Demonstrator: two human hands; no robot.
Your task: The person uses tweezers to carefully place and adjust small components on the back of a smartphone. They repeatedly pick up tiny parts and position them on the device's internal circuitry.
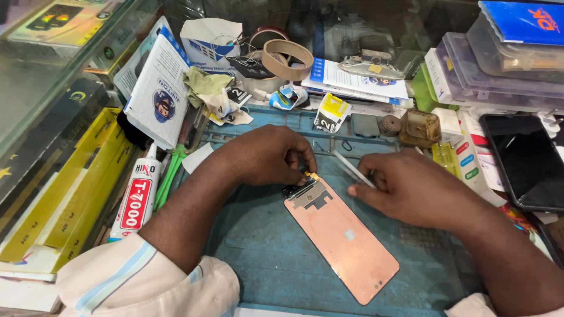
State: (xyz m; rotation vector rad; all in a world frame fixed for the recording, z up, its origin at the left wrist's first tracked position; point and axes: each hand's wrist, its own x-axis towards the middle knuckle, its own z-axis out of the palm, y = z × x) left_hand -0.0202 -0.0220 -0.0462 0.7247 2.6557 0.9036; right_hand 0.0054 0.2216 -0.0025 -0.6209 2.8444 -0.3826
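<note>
Under my left hand (pixel 267 157), grip pinching the flex connector (pixel 309 176) atop the copper-backed screen panel (pixel 342 239); right hand (pixel 405 186) grips a thin white strip (pixel 351 168). I press gently, panel flat.

Copper-pink phone display panel (pixel 343 240), flat on blue work mat, back side up, long axis running diagonally from upper left to lower right. Black flex-cable section with small gold connector at upper end, pinched between fingertips. Thin white strip tool (pixel 352 169), slanted, just beside panel's upper end, gripped at lower tip.
</note>
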